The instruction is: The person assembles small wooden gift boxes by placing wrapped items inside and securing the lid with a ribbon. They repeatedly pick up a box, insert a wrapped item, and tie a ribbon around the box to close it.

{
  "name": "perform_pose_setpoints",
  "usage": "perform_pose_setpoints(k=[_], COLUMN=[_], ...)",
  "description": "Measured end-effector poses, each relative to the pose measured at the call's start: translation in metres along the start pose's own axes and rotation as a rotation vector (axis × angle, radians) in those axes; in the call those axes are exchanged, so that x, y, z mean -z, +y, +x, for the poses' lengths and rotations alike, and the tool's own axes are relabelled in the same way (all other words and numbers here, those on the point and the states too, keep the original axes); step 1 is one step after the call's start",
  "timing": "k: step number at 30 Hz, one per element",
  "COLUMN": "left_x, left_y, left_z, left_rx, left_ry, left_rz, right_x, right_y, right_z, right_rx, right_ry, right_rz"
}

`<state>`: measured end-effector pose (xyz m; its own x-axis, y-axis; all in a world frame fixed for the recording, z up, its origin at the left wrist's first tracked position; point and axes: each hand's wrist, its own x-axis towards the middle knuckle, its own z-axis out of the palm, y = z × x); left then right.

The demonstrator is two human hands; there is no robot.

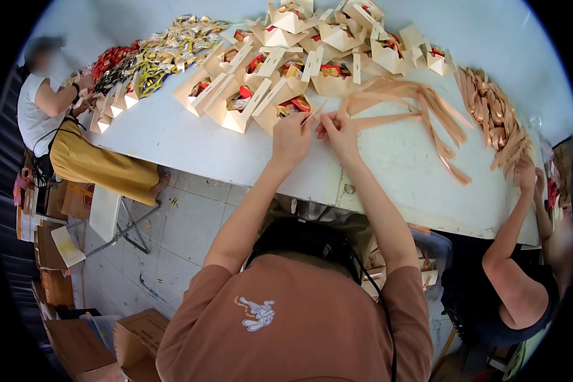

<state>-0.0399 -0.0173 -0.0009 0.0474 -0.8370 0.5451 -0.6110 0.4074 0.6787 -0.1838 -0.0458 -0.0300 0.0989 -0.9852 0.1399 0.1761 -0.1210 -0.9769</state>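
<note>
My left hand (291, 137) and my right hand (339, 132) meet over the white table (191, 143), pinching a strip of peach ribbon (388, 118) between the fingertips. The ribbon trails off to the right into a loose bundle of ribbon strips (426, 102). Just beyond my left hand stands an open beige paper gift box (285, 104) filled with red and gold sweets. More open boxes of the same kind (312, 44) crowd the far part of the table.
A heap of wrapped sweets (165, 44) lies at the far left. Coiled ribbon pieces (493, 111) lie at the right. One person sits at the left (41, 105), another at the right (522, 267). Cardboard cartons (134, 337) stand on the floor.
</note>
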Motion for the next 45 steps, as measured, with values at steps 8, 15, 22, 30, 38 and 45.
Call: perform_pose_setpoints(k=[8, 15, 22, 30, 38, 45], left_x=[-0.003, -0.004, 0.015, 0.054, 0.032, 0.036], left_y=[0.014, 0.017, 0.01, -0.018, -0.022, 0.012], left_z=[0.004, 0.043, 0.056, 0.048, 0.014, -0.004], left_rx=[0.078, 0.002, 0.093, 0.009, 0.084, 0.088], left_ry=[-0.117, -0.358, -0.19, 0.005, -0.153, -0.105], left_rz=[-0.077, 0.216, 0.073, 0.304, -0.037, -0.194], right_x=[-0.006, 0.004, 0.037, 0.019, 0.058, 0.05], right_y=[-0.003, -0.013, -0.021, -0.02, -0.033, -0.067], right_z=[-0.002, -0.002, -0.001, 0.001, -0.005, -0.051], right_rx=[0.09, 0.006, 0.046, 0.195, 0.073, 0.634], right_ry=[0.064, 0.051, 0.105, 0.15, 0.274, 0.538], right_rz=[-0.027, -0.124, -0.436, -0.816, -0.774, -1.324])
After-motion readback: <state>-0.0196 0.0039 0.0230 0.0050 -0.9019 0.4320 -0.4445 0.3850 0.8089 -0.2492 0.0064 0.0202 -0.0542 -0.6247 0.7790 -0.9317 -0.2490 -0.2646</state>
